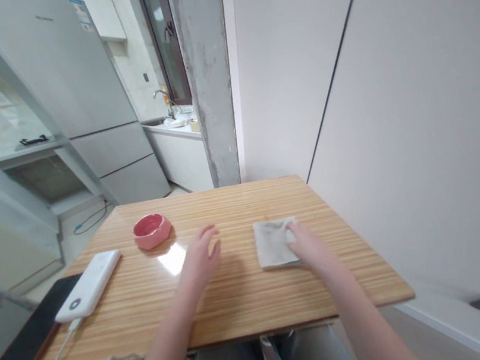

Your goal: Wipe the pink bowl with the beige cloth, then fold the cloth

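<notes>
A folded grey cloth [272, 244] lies flat on the wooden table [249, 305], right of the middle. My right hand [304, 242] is at its right edge, fingers closed on the fabric, which creases slightly at the fingertips. Over the table to the left of the cloth, my left hand [201, 255] holds nothing. Its fingers are bent and its thumb stands apart from them. Beyond it to the left sits a pink ashtray [152, 231], touched by neither hand.
At the table's left lie a white power bank [89, 287] with a cable [62, 351] plugged in and a dark flat tablet-like slab [32, 331]. A fridge [71, 79] and a sink counter [176, 147] stand behind. A white panelled wall [393, 121] borders the right.
</notes>
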A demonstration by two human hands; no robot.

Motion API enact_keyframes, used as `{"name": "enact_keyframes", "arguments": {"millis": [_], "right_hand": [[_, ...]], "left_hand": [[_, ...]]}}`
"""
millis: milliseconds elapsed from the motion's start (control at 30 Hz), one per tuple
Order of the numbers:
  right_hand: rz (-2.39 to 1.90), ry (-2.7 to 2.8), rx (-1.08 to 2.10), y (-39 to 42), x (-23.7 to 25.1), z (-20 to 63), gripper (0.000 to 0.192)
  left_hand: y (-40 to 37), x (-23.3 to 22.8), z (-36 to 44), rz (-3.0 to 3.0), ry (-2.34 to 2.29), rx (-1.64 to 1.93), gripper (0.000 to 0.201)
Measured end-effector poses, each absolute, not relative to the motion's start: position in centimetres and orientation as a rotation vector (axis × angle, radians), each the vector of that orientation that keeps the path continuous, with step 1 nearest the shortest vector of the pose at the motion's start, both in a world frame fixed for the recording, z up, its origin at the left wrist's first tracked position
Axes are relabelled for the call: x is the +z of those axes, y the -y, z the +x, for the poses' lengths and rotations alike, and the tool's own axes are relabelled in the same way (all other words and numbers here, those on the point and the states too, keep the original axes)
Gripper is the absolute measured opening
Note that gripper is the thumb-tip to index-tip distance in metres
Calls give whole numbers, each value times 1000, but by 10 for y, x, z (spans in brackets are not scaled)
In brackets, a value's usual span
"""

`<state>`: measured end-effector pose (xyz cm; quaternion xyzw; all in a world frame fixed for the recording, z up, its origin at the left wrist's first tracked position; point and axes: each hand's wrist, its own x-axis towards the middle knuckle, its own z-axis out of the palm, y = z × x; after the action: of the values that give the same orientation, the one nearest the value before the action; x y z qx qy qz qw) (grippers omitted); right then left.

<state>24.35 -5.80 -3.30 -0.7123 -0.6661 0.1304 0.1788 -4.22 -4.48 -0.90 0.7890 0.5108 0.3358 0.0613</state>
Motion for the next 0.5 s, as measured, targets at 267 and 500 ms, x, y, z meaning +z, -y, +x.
{"name": "enact_keyframes", "arguments": {"millis": [267, 500], "right_hand": [[-1420, 2094, 706, 50, -4, 150, 43], [-1712, 2101, 423, 15, -5, 186, 25]], "left_hand": [[92, -53, -67, 2327, -1930, 501, 42], [83, -32, -186, 2020, -2287, 262, 31]]}}
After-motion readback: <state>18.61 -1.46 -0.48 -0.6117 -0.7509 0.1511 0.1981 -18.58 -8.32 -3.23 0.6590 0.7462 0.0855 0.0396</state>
